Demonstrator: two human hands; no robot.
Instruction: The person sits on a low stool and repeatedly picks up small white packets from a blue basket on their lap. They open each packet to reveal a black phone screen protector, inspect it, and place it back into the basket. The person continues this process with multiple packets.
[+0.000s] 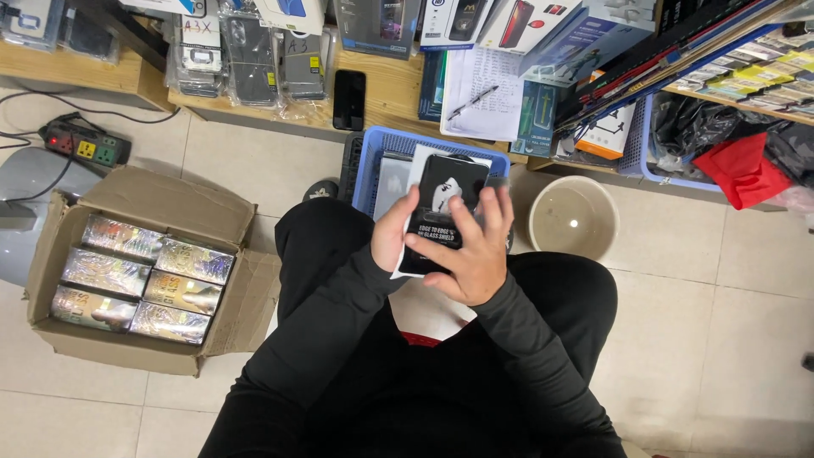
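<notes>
1. a flat black packet (443, 203) with a white backing sits upright between both hands, over the person's lap.
2. the left hand (392, 231) clamps its left edge; the right hand (475, 248) wraps fingers across its front.
3. a blue basket (373, 157) lies at twelve o'clock, just behind.
4. a beige bucket (573, 217) stands at two o'clock.
5. an open cardboard box (136, 203) of shiny packs rests at nine o'clock.

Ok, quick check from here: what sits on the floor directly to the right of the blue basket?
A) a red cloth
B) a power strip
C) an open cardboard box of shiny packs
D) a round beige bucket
D: the round beige bucket stands on the tiles just right of the blue basket, while the open cardboard box and the power strip lie off to the left.
</notes>
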